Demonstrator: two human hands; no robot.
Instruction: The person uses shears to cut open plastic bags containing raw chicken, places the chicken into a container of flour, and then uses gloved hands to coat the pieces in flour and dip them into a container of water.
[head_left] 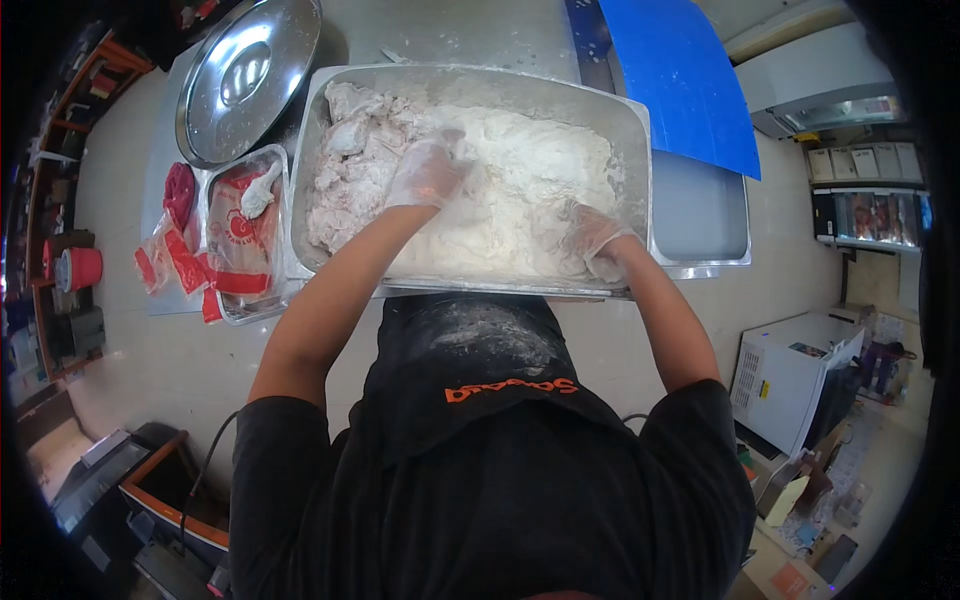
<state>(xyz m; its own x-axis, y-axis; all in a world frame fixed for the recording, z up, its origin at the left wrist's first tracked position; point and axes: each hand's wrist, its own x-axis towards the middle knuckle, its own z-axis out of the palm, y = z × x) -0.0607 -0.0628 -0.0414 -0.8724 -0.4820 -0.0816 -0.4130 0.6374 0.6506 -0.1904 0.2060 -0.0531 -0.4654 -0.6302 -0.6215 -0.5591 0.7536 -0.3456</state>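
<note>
A large rectangular metal tub [630,130] in front of me holds loose white flour [500,235]. Flour-coated pieces that look like raw meat [345,185] are heaped along its left side. My left hand [430,175], in a clear plastic glove, is over the middle of the tub beside the heap; its fingers are blurred against the flour. Near the right wall, my gloved right hand [592,240] dips into the flour. White powder covers its fingers, so their grip is hidden.
Left of the tub, a smaller metal tray [282,165] bears a red-and-clear plastic bag [240,240] and a whitish drumstick-shaped piece [262,190]. Behind it leans a round metal lid [215,105]. On the right, a blue sheet [680,80] partly covers another metal pan [705,215].
</note>
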